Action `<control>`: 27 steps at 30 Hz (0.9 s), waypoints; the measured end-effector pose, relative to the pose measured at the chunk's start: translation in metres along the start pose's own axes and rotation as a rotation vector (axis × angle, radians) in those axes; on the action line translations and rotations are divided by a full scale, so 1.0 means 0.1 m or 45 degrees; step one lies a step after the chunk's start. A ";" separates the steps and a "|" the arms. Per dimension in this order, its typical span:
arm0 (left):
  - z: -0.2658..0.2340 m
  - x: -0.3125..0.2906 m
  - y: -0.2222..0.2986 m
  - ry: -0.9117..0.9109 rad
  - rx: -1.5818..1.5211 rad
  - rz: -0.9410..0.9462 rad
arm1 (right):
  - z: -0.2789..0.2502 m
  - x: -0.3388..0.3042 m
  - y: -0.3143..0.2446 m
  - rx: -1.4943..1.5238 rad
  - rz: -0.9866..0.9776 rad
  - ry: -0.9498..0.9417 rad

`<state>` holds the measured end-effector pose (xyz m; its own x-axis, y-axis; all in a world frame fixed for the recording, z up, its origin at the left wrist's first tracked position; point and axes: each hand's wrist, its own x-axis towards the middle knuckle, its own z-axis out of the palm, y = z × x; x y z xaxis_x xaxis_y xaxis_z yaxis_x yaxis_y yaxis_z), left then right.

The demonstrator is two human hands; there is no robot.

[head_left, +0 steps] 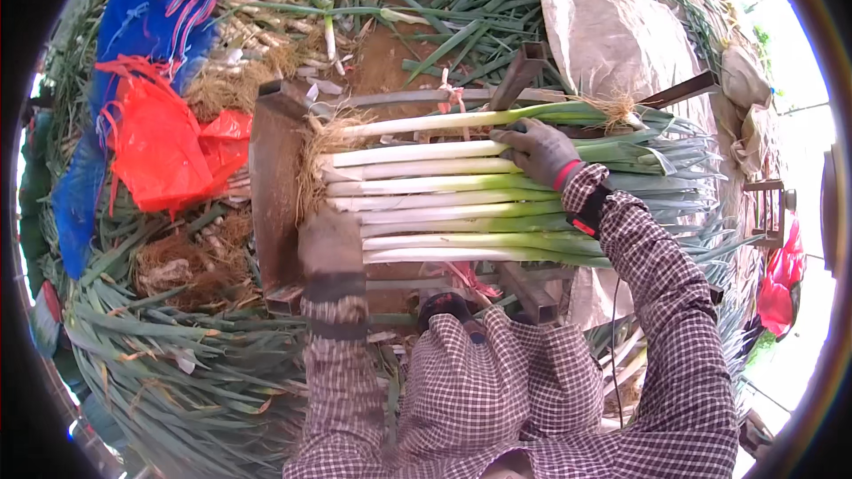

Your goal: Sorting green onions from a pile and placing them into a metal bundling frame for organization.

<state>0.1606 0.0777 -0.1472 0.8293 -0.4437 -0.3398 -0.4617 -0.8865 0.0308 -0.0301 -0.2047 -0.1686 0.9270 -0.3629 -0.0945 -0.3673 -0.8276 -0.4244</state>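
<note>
Worn on the head, looking steeply down from close above onto a metal rack (271,177) loaded with leeks (444,204); own checked sleeves rising from the lower edge. Wide fisheye, straight edges bowed near the dark round rim. Single view, nothing shared with another

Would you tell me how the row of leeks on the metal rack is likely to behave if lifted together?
The leeks lie loose and unbound, so they would probably slide apart. Their white stalks look stiff, while the long green tops would likely droop. The gloved right hand rests on them.
</note>
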 end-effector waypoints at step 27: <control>0.60 0.59 1.10 -0.049 -2.078 0.347 | -0.19 -0.11 0.14 -0.139 -0.055 0.130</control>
<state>0.1396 -0.0385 -0.2200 0.7652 -0.6181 -0.1801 0.2340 0.0064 0.9722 -0.0466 -0.2203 -0.1566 0.9315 -0.3633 0.0163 -0.3387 -0.8830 -0.3250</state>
